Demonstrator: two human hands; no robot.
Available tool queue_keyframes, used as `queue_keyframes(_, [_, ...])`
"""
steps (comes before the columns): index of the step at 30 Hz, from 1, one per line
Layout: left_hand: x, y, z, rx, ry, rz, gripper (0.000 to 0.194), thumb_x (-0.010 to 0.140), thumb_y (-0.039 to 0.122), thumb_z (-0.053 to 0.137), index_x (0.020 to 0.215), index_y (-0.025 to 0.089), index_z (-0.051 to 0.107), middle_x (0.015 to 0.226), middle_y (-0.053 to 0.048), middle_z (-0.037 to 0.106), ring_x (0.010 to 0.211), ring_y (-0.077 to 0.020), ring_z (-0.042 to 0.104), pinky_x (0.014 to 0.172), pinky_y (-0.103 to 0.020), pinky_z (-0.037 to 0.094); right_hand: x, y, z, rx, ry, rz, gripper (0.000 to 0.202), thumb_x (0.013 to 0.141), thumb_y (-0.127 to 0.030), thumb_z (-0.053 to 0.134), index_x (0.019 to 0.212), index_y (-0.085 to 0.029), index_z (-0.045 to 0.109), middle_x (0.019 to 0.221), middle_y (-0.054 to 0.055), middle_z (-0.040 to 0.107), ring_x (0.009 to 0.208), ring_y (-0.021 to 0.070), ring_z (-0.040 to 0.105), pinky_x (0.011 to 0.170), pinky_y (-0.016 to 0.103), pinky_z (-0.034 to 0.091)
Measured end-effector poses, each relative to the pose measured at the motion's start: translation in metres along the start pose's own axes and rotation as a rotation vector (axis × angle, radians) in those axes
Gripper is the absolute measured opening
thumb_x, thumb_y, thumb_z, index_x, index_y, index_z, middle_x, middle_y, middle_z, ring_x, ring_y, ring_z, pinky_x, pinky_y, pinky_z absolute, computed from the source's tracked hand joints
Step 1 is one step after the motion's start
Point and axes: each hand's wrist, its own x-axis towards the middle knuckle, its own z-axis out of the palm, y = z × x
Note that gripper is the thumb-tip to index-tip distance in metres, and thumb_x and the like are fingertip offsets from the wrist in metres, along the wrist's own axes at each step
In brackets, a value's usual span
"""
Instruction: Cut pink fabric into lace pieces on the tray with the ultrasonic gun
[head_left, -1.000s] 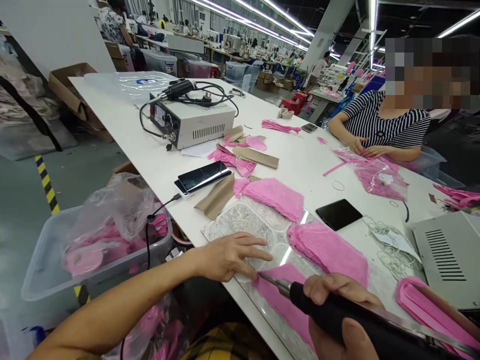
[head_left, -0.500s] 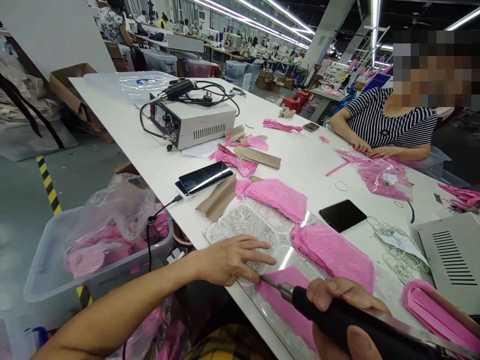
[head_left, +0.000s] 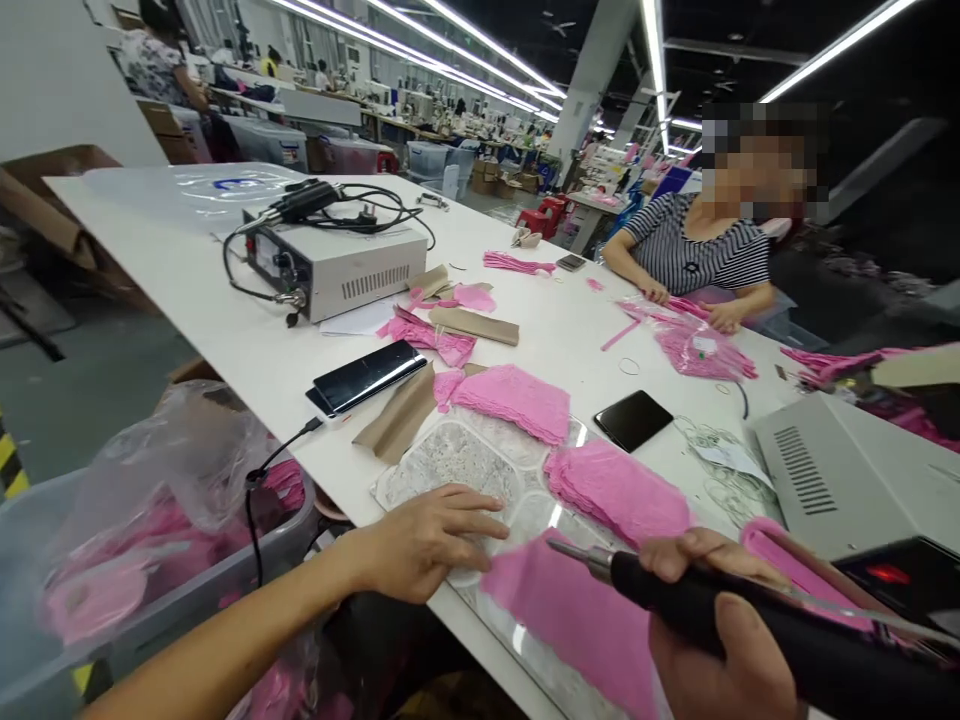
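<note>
My left hand point(head_left: 439, 540) lies with its fingers stretched out over the clear template board point(head_left: 450, 462), its fingertips at the near-left corner of a pink fabric piece point(head_left: 570, 620). A thick black-handled tool with a pointed metal tip point(head_left: 675, 590) is gripped in my right hand point(head_left: 720, 630). Its tip is over the upper edge of that fabric, a little right of my left fingertips; whether it touches cannot be seen. Two stacks of pink fabric pieces, the nearer stack point(head_left: 619, 495) and the farther stack point(head_left: 514, 400), rest on the board's far side.
A grey generator box point(head_left: 360, 275) with another black tool stands at the back left. Phones, including a dark phone point(head_left: 634, 420), brown strips and thin rings lie around. Another grey box point(head_left: 862, 475) is at right. Opposite, a person in stripes point(head_left: 694, 245) handles a bag of pink pieces.
The tool's tip has moved away from my left fingertips, to the right. My left hand keeps its place at the fabric corner. The whole view has shifted, and the co-worker's hands have moved apart.
</note>
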Motion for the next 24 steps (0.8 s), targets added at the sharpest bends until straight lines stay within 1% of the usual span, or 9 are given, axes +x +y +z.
queue_keyframes(2, [0.007, 0.005, 0.000, -0.001, 0.025, -0.021, 0.035, 0.078, 0.004, 0.045, 0.104, 0.021, 0.061, 0.118, -0.006, 0.068, 0.121, -0.0216, 0.055, 0.102, -0.037, 0.042, 0.007, -0.001, -0.010, -0.026, 0.068, 0.019, 0.009, 0.074, -0.026, 0.064, 0.076, -0.019, 0.060, 0.079, 0.000, 0.053, 0.063, 0.0123, 0.055, 0.062, 0.033, 0.051])
queue_keyframes(5, [0.022, 0.011, 0.004, 0.034, -0.001, -0.015, 0.035, 0.082, 0.009, 0.047, 0.112, 0.020, 0.061, 0.117, -0.006, 0.068, 0.117, -0.0234, 0.057, 0.098, -0.038, 0.044, 0.010, 0.002, -0.016, -0.013, 0.117, 0.033, 0.007, 0.074, -0.026, 0.062, 0.077, -0.020, 0.059, 0.080, -0.001, 0.052, 0.063, 0.0116, 0.054, 0.064, 0.032, 0.050])
queue_keyframes(9, [0.037, 0.012, 0.017, 0.067, -0.027, 0.034, 0.026, 0.086, 0.015, 0.048, 0.105, 0.019, 0.065, 0.121, -0.006, 0.066, 0.116, -0.0227, 0.057, 0.099, -0.037, 0.042, 0.008, 0.008, -0.012, -0.013, 0.107, -0.004, 0.008, 0.075, -0.026, 0.062, 0.079, -0.020, 0.059, 0.080, -0.001, 0.053, 0.063, 0.0118, 0.054, 0.065, 0.033, 0.050])
queue_keyframes(13, [0.036, 0.009, 0.023, 0.107, -0.017, 0.033, 0.023, 0.090, 0.019, 0.048, 0.105, 0.019, 0.066, 0.124, -0.005, 0.065, 0.121, -0.0228, 0.054, 0.104, -0.037, 0.038, 0.006, 0.014, -0.009, -0.028, 0.065, -0.031, 0.009, 0.076, -0.027, 0.062, 0.081, -0.020, 0.058, 0.080, -0.001, 0.054, 0.065, 0.0123, 0.055, 0.067, 0.033, 0.050])
queue_keyframes(20, [0.033, 0.011, 0.019, 0.095, 0.005, 0.033, 0.024, 0.090, 0.018, 0.047, 0.105, 0.020, 0.066, 0.122, -0.001, 0.067, 0.124, -0.0212, 0.052, 0.106, -0.035, 0.034, 0.008, 0.016, -0.006, -0.036, 0.051, -0.051, 0.008, 0.077, -0.026, 0.061, 0.081, -0.020, 0.058, 0.079, -0.001, 0.054, 0.065, 0.0118, 0.055, 0.065, 0.031, 0.051])
queue_keyframes(24, [0.032, 0.011, 0.019, 0.088, -0.016, 0.026, 0.025, 0.088, 0.016, 0.048, 0.108, 0.020, 0.064, 0.120, -0.002, 0.067, 0.125, -0.0213, 0.051, 0.107, -0.035, 0.032, 0.007, 0.016, -0.008, -0.053, 0.036, -0.042, 0.008, 0.078, -0.026, 0.061, 0.080, -0.020, 0.057, 0.079, -0.001, 0.054, 0.066, 0.0119, 0.056, 0.065, 0.031, 0.051])
